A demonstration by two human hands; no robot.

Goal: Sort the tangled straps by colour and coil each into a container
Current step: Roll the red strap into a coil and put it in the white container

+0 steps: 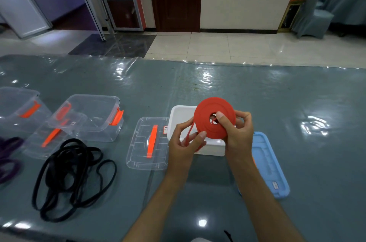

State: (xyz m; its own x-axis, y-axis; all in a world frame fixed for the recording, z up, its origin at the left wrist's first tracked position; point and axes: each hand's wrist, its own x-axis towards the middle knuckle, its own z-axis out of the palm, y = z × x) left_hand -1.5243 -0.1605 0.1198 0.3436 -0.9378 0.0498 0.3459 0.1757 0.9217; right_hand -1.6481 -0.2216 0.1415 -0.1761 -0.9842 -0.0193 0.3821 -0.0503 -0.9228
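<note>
A red strap wound into a flat coil (208, 115) is held up above the white container (179, 117) in the middle of the table. My right hand (236, 132) grips the coil, thumb across its centre hole. My left hand (184, 142) pinches the loose red tail at the coil's lower left edge. A tangled black strap (69, 174) lies loose on the table to the left. A purple strap (9, 158) lies at the far left edge, partly cut off by the frame.
Two clear containers (95, 117) (17, 107) with orange latches stand at the left. Clear lids (147, 144) (49, 138) lie flat near them. A blue lid (269, 164) lies right of the white container. The table has a shiny grey-green cover.
</note>
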